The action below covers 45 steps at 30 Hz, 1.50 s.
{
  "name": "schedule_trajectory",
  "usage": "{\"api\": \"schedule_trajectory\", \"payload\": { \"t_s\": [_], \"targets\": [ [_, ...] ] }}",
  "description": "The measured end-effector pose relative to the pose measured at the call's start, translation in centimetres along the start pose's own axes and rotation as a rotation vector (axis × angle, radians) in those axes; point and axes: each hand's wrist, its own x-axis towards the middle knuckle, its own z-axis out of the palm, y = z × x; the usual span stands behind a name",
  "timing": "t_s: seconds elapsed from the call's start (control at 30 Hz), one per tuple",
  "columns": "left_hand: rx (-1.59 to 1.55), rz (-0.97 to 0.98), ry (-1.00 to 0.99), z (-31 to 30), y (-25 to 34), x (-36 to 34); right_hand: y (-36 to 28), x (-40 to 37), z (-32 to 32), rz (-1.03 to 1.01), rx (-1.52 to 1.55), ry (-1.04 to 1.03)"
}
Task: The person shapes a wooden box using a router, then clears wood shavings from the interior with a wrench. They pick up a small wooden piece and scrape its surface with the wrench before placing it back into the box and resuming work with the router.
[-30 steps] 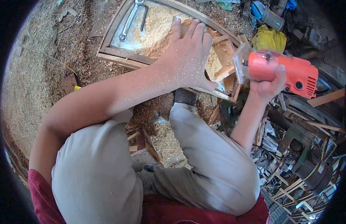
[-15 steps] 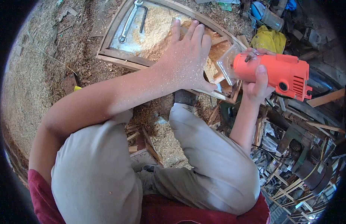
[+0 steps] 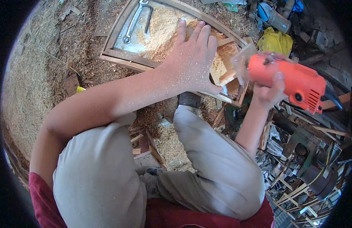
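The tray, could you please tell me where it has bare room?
A mostly bare patch lies between the wrench and the left and near rims of the tray. Sawdust covers the middle; wood strips, the left hand and orange power tool crowd its right half.

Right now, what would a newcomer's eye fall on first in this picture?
Probably the bright orange-red power tool, held in the right hand near the right end of a curved wooden tray. Next, the dust-speckled left hand, spread over that tray beside pale sawdust. A silver metal wrench lies in the tray's left part.
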Motion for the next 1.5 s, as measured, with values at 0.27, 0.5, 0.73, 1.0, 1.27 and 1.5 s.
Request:
{"api": "schedule_trajectory", "payload": {
  "t_s": [0.27, 0.5, 0.73, 1.0, 1.27, 1.5],
  "targets": [
    [-0.022, 0.010, -0.029, -0.6, 0.0, 0.1, -2.3, 2.9, -2.2, 0.135, 0.198, 0.301],
    [-0.093, 0.053, 0.063, -1.0, -0.1, 0.4, -1.2, 1.3, -2.3, 0.152, 0.213, 0.282],
    [-0.233, 0.042, 0.124, -2.5, 1.9, 1.8, -2.8, 0.7, -3.4, 0.103, 0.198, 0.313],
    [-0.172, 0.372, -0.083, -3.4, -2.4, 5.0, -4.0, 0.1, -5.6, 0.081, 0.216, 0.338],
    [-0.194, 0.417, -0.290, -2.8, -4.6, 4.7, -4.2, -0.6, -5.5, 0.117, 0.324, 0.296],
    [-0.174, 0.427, -0.121, -1.3, -4.5, 3.5, -3.3, -1.6, -3.0, 0.154, 0.312, 0.090]
  ]
}}
